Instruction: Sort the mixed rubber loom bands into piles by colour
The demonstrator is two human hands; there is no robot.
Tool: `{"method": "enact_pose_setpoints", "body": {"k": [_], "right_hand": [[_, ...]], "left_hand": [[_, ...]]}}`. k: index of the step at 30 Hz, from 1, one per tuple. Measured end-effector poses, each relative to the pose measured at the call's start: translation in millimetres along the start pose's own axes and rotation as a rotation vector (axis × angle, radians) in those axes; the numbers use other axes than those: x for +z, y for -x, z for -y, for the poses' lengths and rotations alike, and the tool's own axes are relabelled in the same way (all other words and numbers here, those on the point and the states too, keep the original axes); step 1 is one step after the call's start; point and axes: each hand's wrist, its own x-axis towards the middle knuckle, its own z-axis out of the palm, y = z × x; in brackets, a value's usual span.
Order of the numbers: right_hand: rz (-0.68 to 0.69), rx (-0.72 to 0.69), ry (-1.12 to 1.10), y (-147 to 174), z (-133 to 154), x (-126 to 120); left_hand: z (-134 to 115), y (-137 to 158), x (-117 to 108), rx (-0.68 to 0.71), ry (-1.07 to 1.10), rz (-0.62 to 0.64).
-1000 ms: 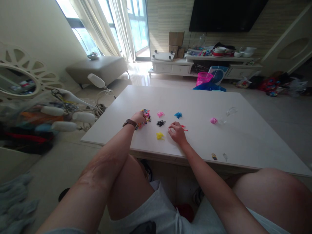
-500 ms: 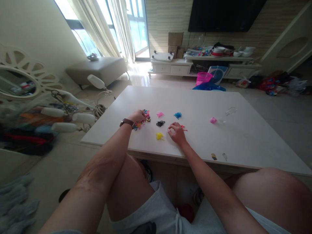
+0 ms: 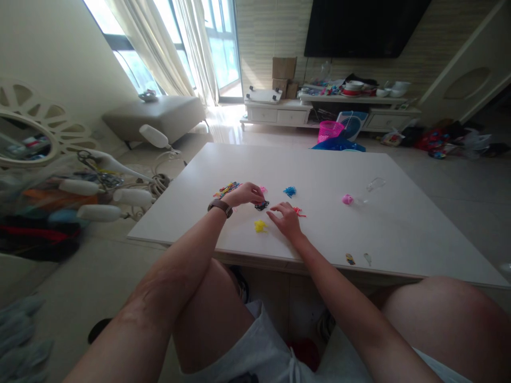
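On our table (image 3: 319, 234), our left hand (image 3: 248, 193), grip unclear, could bump black bands (image 3: 262, 206) about; our right hand (image 3: 287, 219) rests, fingers parted.

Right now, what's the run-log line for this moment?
left hand: at black pile, grip unclear | right hand: between black pile and red pile | yellow pile: closer to camera than black pile

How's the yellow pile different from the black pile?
The yellow pile is bright; the black pile is dark. The yellow pile lies nearer, the black pile farther away. The left hand is at the black pile, away from the yellow pile. Both lie on the table.
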Motion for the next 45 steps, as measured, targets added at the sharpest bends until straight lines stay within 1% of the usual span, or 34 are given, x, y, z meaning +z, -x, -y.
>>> {"method": "enact_pose_setpoints", "body": {"k": [3, 7, 10, 14, 17, 21, 23, 26, 29, 32, 38, 42, 45], "right_hand": [[-0.072, 0.03, -0.01, -5.5, 4.7, 3.2], [-0.154, 0.099, -0.016, -13.3, 10.2, 3.5], [-0.174, 0.144, -0.019, -17.3, 11.6, 1.9], [-0.161, 0.165, -0.036, -20.5, 6.9, -0.6], [-0.183, 0.191, -0.05, -25.0, -3.3, -5.3], [-0.21, 0.251, -0.059, -36.7, -27.6, -19.9], [-0.216, 0.28, -0.038, -43.6, -42.8, -29.3], [-0.226, 0.34, -0.026, -53.0, -64.5, -41.0], [-0.204, 0.399, 0.043, -60.6, -81.0, -46.2], [-0.159, 0.419, 0.102, -67.2, -93.0, -44.9], [-0.11, 0.401, 0.186, -79.5, -109.6, -34.1], [-0.09, 0.407, 0.22, -83.4, -113.9, -29.6], [-0.074, 0.423, 0.214, -83.8, -112.9, -30.8]], "left_hand": [[-8.7, -4.0, 11.0, 0.035, 0.055, 0.04], [-9.6, -12.2, 18.7, 0.051, 0.075, 0.033], [-9.3, -16.0, 21.3, 0.042, 0.117, 0.026], [-8.6, -16.5, 20.7, 0.039, 0.159, 0.013], [-4.6, -15.3, 15.9, 0.028, 0.09, -0.05], [4.5, -13.7, 7.8, -0.02, -0.21, -0.16], [8.6, -13.8, 5.8, -0.043, -0.309, -0.175], [12.7, -16.5, 6.5, -0.059, -0.383, -0.178], [15.2, -21.9, 9.1, -0.058, -0.447, -0.184], [16.1, -26.6, 10.8, -0.066, -0.465, -0.193], [9.4, -25.3, 6.0, -0.12, -0.403, -0.226], [6.2, -22.3, 0.8, -0.149, -0.403, -0.254], [6.3, -21.6, -4.3, -0.151, -0.383, -0.26]]}}
